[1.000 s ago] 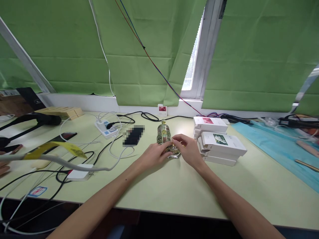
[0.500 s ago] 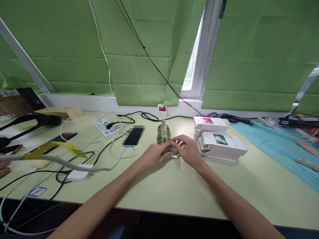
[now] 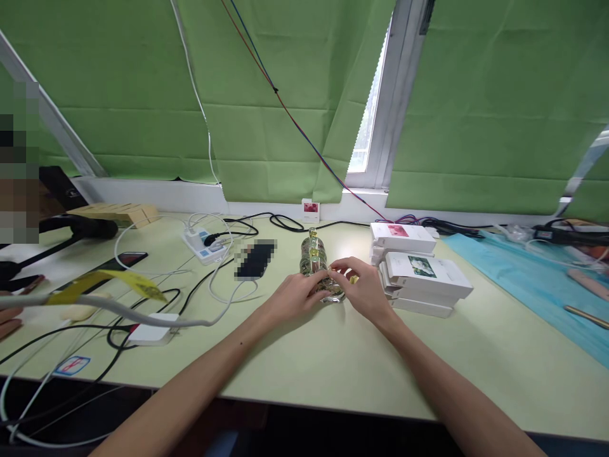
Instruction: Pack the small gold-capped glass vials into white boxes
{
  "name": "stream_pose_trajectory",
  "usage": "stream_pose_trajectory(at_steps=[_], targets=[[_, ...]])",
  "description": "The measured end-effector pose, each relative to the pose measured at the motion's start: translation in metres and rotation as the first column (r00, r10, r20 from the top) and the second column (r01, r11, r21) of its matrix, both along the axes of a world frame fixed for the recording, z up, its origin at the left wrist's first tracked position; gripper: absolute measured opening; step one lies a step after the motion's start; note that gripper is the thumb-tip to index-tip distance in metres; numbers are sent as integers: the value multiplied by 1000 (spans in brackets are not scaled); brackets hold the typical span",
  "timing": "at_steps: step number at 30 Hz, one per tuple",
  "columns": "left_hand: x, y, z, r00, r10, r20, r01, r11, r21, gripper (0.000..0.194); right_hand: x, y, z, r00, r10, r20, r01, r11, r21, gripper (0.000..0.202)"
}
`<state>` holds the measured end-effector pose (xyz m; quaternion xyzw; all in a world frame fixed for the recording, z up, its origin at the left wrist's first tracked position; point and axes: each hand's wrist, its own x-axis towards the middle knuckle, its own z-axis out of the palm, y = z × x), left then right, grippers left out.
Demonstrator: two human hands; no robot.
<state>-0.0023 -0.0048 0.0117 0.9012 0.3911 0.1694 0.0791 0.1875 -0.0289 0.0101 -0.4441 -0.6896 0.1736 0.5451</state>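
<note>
A row of round clear glass bottles (image 3: 313,249) with gold-coloured necks stands in front of me on the table. My left hand (image 3: 295,296) is closed at the nearest glass bottle (image 3: 335,298), its fingertips around the upper part. From the other side my right hand (image 3: 364,287) reaches in, thumb and forefinger pinched together at the top of the same bottle. Whatever sits between those fingertips is too small to make out. A small yellow object (image 3: 353,279) shows just beside the right hand's fingers.
White boxes (image 3: 428,279) with flower pictures are stacked right of my right hand. A phone (image 3: 255,261), a power strip (image 3: 202,246) and tangled cables lie left. Blue sheeting (image 3: 528,279) covers the far right. Another person's hand (image 3: 9,317) is at the left edge.
My two hands stay at the nearest bottle with only a slight shift of the fingers. Part of another person, blurred out, has appeared at the left edge.
</note>
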Motion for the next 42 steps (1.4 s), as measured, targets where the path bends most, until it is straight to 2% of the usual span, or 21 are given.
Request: stream_pose_trajectory(at_steps=[34,42], targets=[[2,-1,1,1000,1,9,-1,1000,-9,35,-1,5,-9,999,31,-15,-29,996,85,7],[0,-1,1,1000,-1,29,1,1000,-17,35,4,5,-6,998,49,44,-53,994,96,8]])
